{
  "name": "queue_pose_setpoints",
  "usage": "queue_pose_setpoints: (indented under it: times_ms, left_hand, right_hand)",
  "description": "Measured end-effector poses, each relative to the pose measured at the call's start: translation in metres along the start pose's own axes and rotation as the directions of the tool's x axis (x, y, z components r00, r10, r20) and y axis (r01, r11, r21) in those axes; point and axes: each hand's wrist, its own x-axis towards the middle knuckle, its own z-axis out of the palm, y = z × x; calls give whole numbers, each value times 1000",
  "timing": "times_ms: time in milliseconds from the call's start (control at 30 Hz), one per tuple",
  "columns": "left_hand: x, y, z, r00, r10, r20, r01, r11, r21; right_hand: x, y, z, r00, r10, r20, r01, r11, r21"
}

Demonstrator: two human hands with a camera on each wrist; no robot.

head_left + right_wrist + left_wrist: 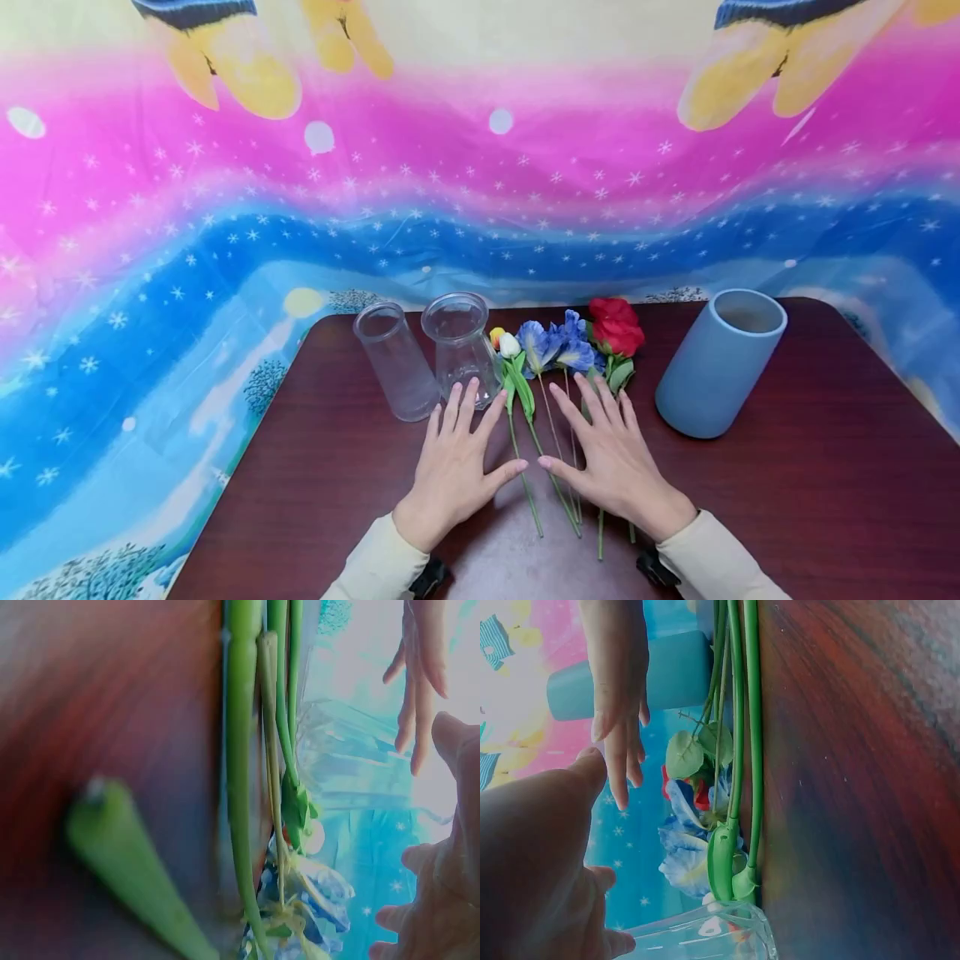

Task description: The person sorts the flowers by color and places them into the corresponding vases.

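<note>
Both hands hover with fingers spread over a row of artificial flowers. The left hand point(453, 467) is above the table just in front of the flared glass vase point(455, 333) and beside the tulip stems. Over the stems of the blue irises point(558, 342) and red rose point(617, 327) is the right hand point(618, 462), palm down. Neither hand holds anything. A white tulip point(510, 345) and a yellow-orange tulip point(497, 336) lie nearest the glass. In the left wrist view the green stems point(751, 750) lie below the hands, apart from them.
A straight clear glass vase point(397, 367) stands at the left. To the right is a blue-grey vase point(722, 367). The dark wooden table point(300, 500) meets a colourful printed cloth point(450, 150) behind it.
</note>
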Motion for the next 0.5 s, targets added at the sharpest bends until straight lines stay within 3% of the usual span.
queue_pose_setpoints:
  times_ms: [200, 500]
  left_hand:
    - [0, -3, -3, 999, -3, -53, 2, 1000, -25]
    - [-4, -12, -8, 989, -21, -148, 26, 999, 30]
  right_hand:
    - [1, -5, 0, 999, -26, -28, 26, 1000, 2]
    - [6, -12, -2, 997, -62, -46, 62, 998, 0]
